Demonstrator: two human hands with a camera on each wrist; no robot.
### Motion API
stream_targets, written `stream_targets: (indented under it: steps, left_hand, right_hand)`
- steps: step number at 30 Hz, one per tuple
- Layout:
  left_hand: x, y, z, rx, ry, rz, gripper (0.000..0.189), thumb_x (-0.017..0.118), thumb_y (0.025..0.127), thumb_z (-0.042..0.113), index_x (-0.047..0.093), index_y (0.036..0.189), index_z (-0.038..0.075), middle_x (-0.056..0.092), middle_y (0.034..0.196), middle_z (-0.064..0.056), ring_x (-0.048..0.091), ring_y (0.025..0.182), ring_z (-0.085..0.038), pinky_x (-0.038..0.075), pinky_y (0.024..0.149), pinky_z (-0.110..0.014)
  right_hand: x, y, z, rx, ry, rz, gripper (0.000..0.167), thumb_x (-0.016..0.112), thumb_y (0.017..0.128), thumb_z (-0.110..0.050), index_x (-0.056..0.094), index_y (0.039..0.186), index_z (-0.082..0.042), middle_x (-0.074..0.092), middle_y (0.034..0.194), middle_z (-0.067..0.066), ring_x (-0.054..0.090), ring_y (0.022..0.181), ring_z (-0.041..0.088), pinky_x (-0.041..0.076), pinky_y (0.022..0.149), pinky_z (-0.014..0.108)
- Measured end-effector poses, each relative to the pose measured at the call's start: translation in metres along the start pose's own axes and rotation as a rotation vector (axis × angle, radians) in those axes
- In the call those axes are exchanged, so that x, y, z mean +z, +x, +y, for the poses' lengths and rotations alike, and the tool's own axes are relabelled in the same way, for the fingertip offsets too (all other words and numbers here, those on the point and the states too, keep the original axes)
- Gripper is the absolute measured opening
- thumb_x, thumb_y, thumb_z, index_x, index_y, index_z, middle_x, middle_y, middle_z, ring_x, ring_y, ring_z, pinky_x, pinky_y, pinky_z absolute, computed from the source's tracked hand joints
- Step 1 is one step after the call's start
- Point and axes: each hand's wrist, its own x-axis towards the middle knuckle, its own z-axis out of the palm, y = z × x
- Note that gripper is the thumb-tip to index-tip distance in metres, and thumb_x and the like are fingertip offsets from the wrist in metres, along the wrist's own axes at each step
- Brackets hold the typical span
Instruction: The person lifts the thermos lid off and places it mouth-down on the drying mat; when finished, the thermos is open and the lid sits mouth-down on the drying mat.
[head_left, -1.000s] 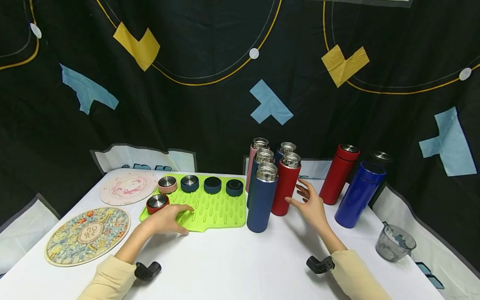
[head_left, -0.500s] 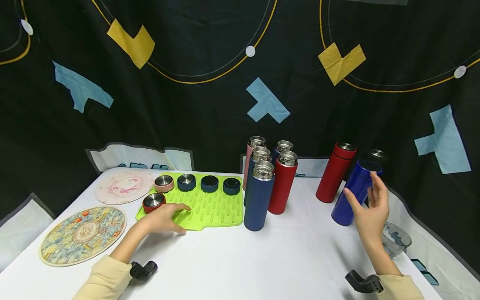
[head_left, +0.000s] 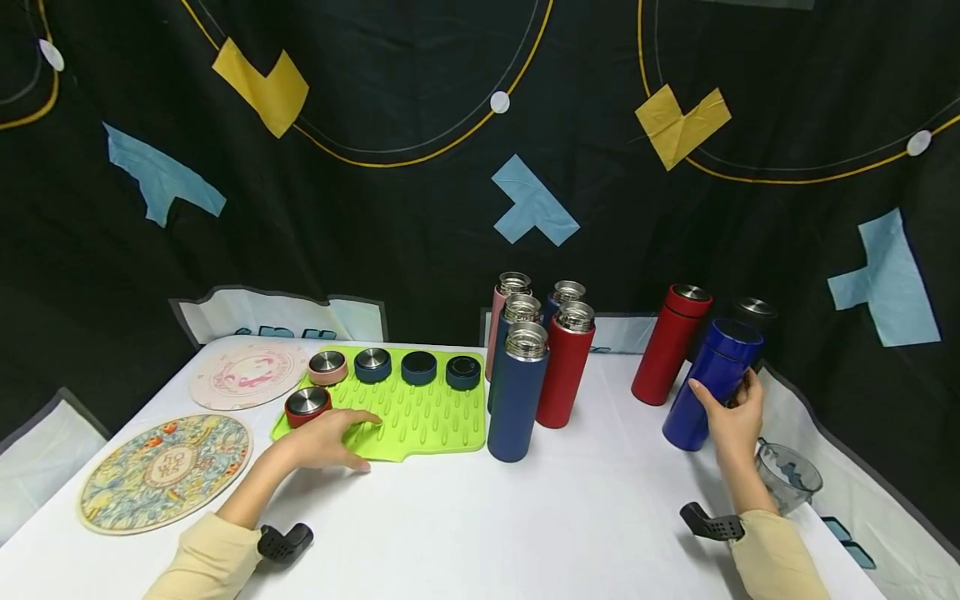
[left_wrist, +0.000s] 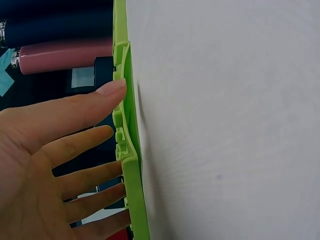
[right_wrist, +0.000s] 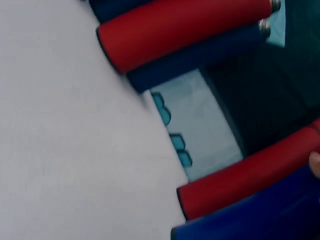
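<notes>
At the right of the table my right hand has its thumb and fingers around the shiny blue thermos bottle, which stands upright. In the right wrist view only a fingertip shows beside the blue bottle. My left hand lies with spread fingers at the front left edge of the green drying mat; in the left wrist view its thumb is at the mat's rim. A red lid, a pink lid and several dark blue lids sit on the mat.
Several lidless bottles, among them a red one and a blue one, stand mid-table. A capped red bottle and a black bottle are near the right hand. Also present are a glass cup and two round mats.
My right hand has left the lidless red bottle, moved right and closed around the shiny blue bottle. The left hand stays at the green mat. The head view has shifted slightly.
</notes>
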Motion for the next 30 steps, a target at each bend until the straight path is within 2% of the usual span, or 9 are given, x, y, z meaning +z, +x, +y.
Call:
stream_targets:
  steps: [3,7,11,15,22,26,30]
  left_hand:
    - [-0.002,-0.002,0.002,-0.005,-0.011,-0.01,0.066,0.086,0.069,0.026,0.06,0.124,0.0,0.059,0.125,-0.021,0.05,0.121,-0.043,0.039,0.1,-0.057]
    - [-0.006,-0.006,0.007,0.01,-0.012,-0.002,0.068,0.086,0.069,0.025,0.059,0.126,0.0,0.058,0.127,-0.021,0.049,0.121,-0.043,0.039,0.1,-0.057]
    - [-0.015,-0.008,0.018,0.064,-0.017,0.039,0.068,0.086,0.07,0.023,0.057,0.128,0.001,0.058,0.128,-0.018,0.051,0.121,-0.04,0.041,0.099,-0.055]
    - [-0.026,-0.009,0.039,0.107,-0.026,0.088,0.067,0.085,0.073,0.021,0.057,0.131,0.006,0.057,0.13,-0.014,0.052,0.121,-0.034,0.043,0.099,-0.052]
    - [-0.038,-0.013,0.085,0.1,-0.107,0.122,0.081,0.086,0.072,0.026,0.047,0.142,0.019,0.049,0.142,-0.009,0.049,0.124,-0.027,0.047,0.096,-0.047]
    - [-0.046,-0.016,0.109,0.172,-0.106,0.159,0.083,0.086,0.072,0.025,0.045,0.143,0.02,0.045,0.145,-0.007,0.045,0.128,-0.028,0.047,0.095,-0.046]
    - [-0.055,-0.019,0.129,0.242,-0.13,0.203,0.084,0.086,0.073,0.025,0.043,0.145,0.022,0.044,0.145,-0.005,0.047,0.124,-0.023,0.051,0.089,-0.04]
  right_hand:
    - [-0.002,0.002,0.007,-0.02,-0.063,-0.025,0.081,0.074,0.086,-0.027,0.028,0.15,-0.007,0.043,0.144,0.021,0.043,0.13,0.035,0.034,0.108,0.046]
    - [-0.005,0.0,0.001,-0.005,-0.124,-0.034,0.082,0.075,0.084,-0.031,0.031,0.149,-0.007,0.047,0.141,0.021,0.047,0.126,0.036,0.038,0.105,0.046]
    - [-0.013,-0.003,-0.015,0.032,-0.224,-0.078,0.089,0.077,0.081,-0.041,0.03,0.15,-0.009,0.044,0.143,0.021,0.046,0.129,0.037,0.038,0.104,0.051]
    - [-0.021,-0.01,-0.041,0.009,-0.297,-0.155,0.094,0.074,0.08,-0.048,0.027,0.152,-0.009,0.038,0.148,0.021,0.039,0.132,0.041,0.035,0.103,0.058]
    - [-0.024,-0.034,-0.086,-0.113,-0.296,-0.262,0.092,0.075,0.08,-0.046,0.029,0.152,-0.012,0.042,0.146,0.021,0.043,0.128,0.046,0.036,0.094,0.068]
    - [-0.021,-0.056,-0.108,-0.26,-0.294,-0.317,0.083,0.078,0.08,-0.038,0.038,0.146,-0.007,0.051,0.136,0.024,0.052,0.118,0.047,0.042,0.09,0.065]
    - [-0.013,-0.079,-0.124,-0.443,-0.292,-0.359,0.073,0.084,0.076,-0.027,0.05,0.136,-0.004,0.061,0.123,0.023,0.061,0.106,0.043,0.049,0.086,0.053]
